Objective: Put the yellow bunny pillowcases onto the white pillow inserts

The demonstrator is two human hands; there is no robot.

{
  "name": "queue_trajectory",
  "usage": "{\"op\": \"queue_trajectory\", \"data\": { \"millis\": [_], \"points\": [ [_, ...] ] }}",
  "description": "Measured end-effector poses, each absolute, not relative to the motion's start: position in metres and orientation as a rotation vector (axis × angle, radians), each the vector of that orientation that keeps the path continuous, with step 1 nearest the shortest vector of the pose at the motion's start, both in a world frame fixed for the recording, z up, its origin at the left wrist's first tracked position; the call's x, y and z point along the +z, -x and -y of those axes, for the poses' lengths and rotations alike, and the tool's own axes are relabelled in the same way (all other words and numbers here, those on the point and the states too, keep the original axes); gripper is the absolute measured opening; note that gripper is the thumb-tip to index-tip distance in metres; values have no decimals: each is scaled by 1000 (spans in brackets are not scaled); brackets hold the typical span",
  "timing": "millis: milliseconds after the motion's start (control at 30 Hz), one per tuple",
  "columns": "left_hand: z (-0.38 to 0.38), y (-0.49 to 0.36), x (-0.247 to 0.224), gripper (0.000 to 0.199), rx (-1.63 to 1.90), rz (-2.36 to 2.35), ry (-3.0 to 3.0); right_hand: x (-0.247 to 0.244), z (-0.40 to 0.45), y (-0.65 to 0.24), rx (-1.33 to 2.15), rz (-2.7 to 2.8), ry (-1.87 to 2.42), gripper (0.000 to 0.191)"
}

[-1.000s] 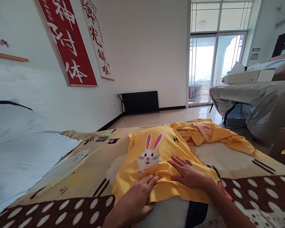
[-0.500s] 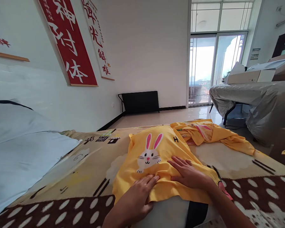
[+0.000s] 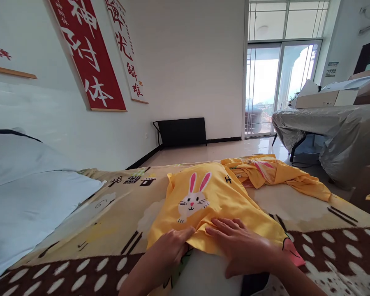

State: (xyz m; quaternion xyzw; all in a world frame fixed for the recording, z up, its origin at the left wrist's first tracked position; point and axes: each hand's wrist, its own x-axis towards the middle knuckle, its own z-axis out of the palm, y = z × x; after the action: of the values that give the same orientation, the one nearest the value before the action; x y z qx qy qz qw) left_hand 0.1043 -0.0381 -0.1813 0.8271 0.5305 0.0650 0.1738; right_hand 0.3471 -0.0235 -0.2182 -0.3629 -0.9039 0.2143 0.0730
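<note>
A yellow pillowcase [image 3: 222, 201] printed with a white rabbit lies on the bed in front of me, plumped up by something inside. My left hand [image 3: 168, 250] has its fingers curled at the near edge, gripping the cloth with thumb and forefinger. Across the same edge rests my right hand [image 3: 234, 238], fingers extended on the wrinkled fabric and thumb pointing down. Below the edge shows a pale, smooth surface [image 3: 206, 271], which I cannot identify. A crumpled yellow cloth [image 3: 274, 172] with pink print lies beyond the pillowcase to the right.
Light blue pillows [image 3: 33, 197] lie at the left on a patterned blanket [image 3: 111, 213] with a brown dotted border. A black folded frame [image 3: 181, 131] leans on the far wall. To the right stands a plastic-covered table [image 3: 320, 119] bearing boxes [image 3: 317, 99].
Both hands have drawn back toward me. The left has curled around the near edge, the right has slid down to it, and the cloth there is now more wrinkled.
</note>
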Motion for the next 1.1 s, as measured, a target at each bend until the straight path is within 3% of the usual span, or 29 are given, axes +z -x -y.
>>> {"op": "queue_trajectory", "data": {
  "millis": [1100],
  "points": [
    [40,-110,-175,27,153,-1497,-2323,-221,24,-345,542,2733,1110,93]
  ]
}}
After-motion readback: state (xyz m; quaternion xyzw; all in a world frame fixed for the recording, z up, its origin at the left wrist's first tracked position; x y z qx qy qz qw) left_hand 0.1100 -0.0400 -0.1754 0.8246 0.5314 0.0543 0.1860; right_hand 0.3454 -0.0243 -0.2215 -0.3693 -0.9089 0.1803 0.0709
